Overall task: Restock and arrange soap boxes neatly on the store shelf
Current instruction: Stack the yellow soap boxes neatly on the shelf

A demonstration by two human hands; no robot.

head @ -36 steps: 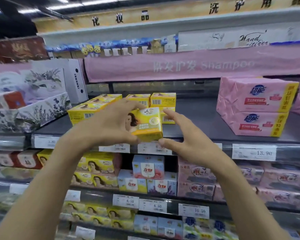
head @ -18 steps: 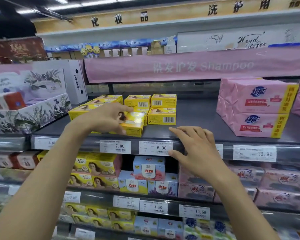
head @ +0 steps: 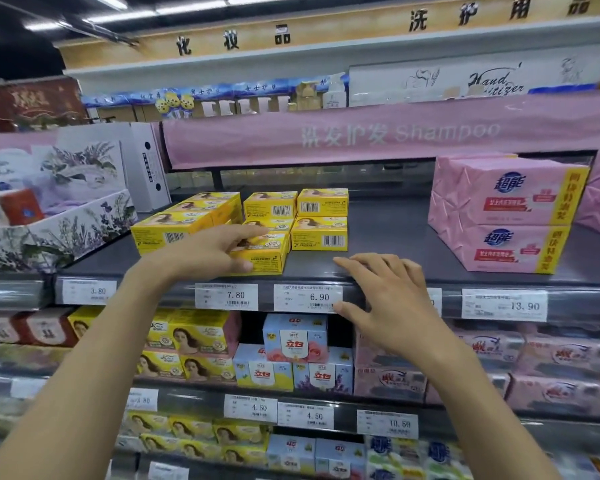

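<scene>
Long white fluorescent tube lights (head: 187,8) run across a dark ceiling. Below them, a tan header board (head: 343,36) carries black Chinese characters. A pink banner (head: 551,126) reading "Shampoo" hangs above the dark grey metal shelf (head: 388,233), whose clear front rail holds white price tags (head: 504,305).

both arms bare, reaching up and forward from the bottom corners. left arm comes in from lower left, wrist roughly straight. left hand (head: 205,252) back up, fingers (head: 253,233) laid over the top of a yellow soap box (head: 267,259), thumb curled against its front face, so it grips the box. right arm comes in from lower right, wrist bent back a little. right hand (head: 385,299) palm down, fingers spread and fairly straight, tips on the front lip of the shelf (head: 395,237), thumb stuck out to the left below them, holding nothing. hands apart, not touching, left one a bit higher.
</scene>
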